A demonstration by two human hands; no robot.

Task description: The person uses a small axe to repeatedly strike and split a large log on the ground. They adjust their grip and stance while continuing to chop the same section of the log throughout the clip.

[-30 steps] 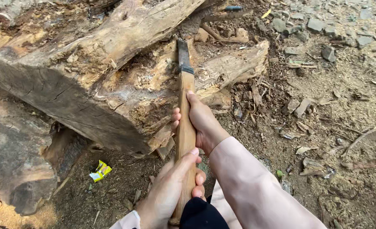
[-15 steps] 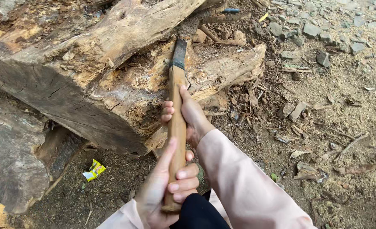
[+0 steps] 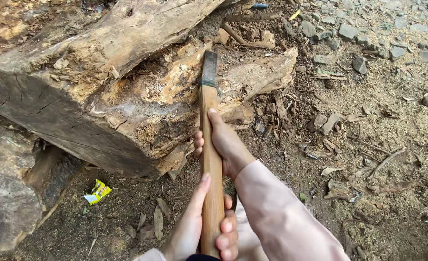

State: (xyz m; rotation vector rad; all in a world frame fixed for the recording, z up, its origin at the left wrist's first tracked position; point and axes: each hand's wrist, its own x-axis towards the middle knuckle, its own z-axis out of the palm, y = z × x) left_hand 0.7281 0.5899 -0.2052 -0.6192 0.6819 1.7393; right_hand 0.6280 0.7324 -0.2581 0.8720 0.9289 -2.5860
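While both hands clasp one wooden handle, the scene reads as follows.

Tool: an axe (image 3: pixel 209 145) with a long pale wooden handle and a dark metal head, seen from behind and above; the handle runs up the middle of the view.
Axe head: resting against the broken, splintered face of the log (image 3: pixel 127 96), at its upper right part.
Right hand (image 3: pixel 223 142): grip wrapped tight around the handle about midway up, thumb lying along the wood toward the head, fingertips showing on the handle's left side; pale pink sleeve on the forearm.
Left hand (image 3: pixel 199 227): grip closed around the handle's lower end, fingers curled over from the right, thumb stretched up the left side.
Log: large, rotted, lying across the upper left, its cut end dark and its torn side orange-brown.
Second log (image 3: pixel 6 193): dark, lower left, below the first.
Wrapper (image 3: pixel 97 192): yellow and green scrap on the ground (image 3: pixel 368 159) under the log's overhang, well apart from the hands.
Ground: bare soil with wood chips, bark pieces and small grey stones (image 3: pixel 349 31) toward the upper right.
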